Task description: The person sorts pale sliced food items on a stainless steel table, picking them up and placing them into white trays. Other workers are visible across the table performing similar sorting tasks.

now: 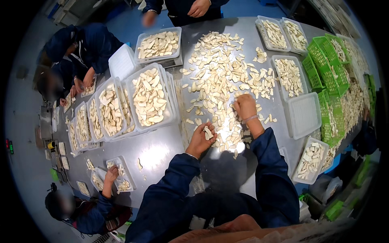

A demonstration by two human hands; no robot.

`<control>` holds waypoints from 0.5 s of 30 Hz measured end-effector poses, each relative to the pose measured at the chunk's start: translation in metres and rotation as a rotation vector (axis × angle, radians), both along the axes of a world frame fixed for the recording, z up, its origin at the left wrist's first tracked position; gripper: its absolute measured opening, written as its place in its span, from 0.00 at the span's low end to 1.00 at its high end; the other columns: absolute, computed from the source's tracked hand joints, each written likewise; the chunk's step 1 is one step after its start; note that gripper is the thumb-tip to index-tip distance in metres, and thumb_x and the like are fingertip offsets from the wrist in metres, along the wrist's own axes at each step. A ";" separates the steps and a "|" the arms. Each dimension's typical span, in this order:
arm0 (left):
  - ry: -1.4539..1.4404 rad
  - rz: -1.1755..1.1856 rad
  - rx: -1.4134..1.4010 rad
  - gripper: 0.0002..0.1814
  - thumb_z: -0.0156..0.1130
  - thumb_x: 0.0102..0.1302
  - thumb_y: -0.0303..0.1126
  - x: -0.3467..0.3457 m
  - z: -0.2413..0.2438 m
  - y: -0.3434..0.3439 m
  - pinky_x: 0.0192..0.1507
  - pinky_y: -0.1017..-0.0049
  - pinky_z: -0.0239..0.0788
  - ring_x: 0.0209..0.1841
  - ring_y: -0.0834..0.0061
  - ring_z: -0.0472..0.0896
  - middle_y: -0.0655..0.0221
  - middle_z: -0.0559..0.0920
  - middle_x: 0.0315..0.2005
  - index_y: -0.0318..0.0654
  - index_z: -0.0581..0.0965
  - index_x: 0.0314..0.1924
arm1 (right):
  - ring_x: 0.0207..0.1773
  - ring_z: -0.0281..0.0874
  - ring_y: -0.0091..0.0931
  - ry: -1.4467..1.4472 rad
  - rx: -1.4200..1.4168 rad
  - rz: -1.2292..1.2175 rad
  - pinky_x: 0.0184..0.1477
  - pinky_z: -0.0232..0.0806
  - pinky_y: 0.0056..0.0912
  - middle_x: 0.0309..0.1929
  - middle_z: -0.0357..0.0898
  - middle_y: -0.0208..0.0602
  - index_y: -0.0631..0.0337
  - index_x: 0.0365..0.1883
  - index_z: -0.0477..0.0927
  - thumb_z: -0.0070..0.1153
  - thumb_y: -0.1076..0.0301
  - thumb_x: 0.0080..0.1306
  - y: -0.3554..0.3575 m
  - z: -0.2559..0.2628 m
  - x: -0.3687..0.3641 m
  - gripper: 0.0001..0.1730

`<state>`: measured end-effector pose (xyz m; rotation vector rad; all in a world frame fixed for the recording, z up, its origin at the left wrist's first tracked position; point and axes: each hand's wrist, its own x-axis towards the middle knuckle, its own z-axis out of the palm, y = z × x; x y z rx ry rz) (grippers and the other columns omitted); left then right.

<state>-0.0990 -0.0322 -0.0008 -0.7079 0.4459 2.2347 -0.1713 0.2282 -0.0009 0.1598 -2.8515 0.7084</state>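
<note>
A broad spread of pale dried slices (215, 82), perhaps mushroom, covers the middle of the stainless steel table (155, 170). My left hand (199, 140) is cupped, palm up, near the spread's lower left edge. In its fingers rest a few slices (208, 133). On the right side of the spread, my right hand (245, 107) reaches down, back upward and fingers curled onto the slices. Its fingertips are hidden, so whether it pinches a slice cannot be told.
Stacked plastic trays of slices (150, 97) stand to the left, near a filled tray (159, 44) on a scale. Green baskets (328, 66), more filled trays (290, 77) and a tray lid (304, 115) line the right. Co-workers' hands (199, 8) (111, 173) work around the table.
</note>
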 end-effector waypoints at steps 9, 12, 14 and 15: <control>-0.049 -0.023 -0.088 0.10 0.51 0.74 0.42 0.005 0.015 0.008 0.42 0.75 0.70 0.33 0.80 0.72 0.75 0.76 0.37 0.46 0.73 0.46 | 0.47 0.74 0.43 0.151 -0.022 -0.074 0.53 0.69 0.42 0.44 0.80 0.43 0.58 0.49 0.78 0.58 0.71 0.58 -0.031 0.004 -0.068 0.19; -0.047 -0.012 -0.093 0.09 0.52 0.73 0.40 -0.002 0.027 0.014 0.40 0.77 0.71 0.32 0.80 0.72 0.74 0.75 0.37 0.45 0.72 0.46 | 0.43 0.77 0.42 -0.025 -0.014 -0.068 0.47 0.71 0.44 0.37 0.82 0.43 0.60 0.39 0.81 0.56 0.69 0.60 -0.024 -0.002 -0.068 0.09; -0.067 0.007 -0.099 0.08 0.53 0.73 0.38 -0.002 0.026 0.009 0.37 0.79 0.69 0.32 0.80 0.72 0.74 0.75 0.36 0.45 0.72 0.46 | 0.42 0.77 0.42 -0.220 0.008 -0.126 0.46 0.71 0.44 0.36 0.82 0.44 0.60 0.36 0.81 0.56 0.69 0.60 -0.024 0.009 -0.053 0.08; -0.077 0.010 -0.091 0.08 0.53 0.73 0.38 -0.001 0.025 0.010 0.35 0.80 0.69 0.32 0.81 0.72 0.74 0.75 0.36 0.44 0.72 0.46 | 0.42 0.77 0.42 -0.317 0.031 -0.163 0.46 0.71 0.45 0.36 0.82 0.45 0.60 0.34 0.82 0.56 0.69 0.60 -0.017 0.015 -0.043 0.07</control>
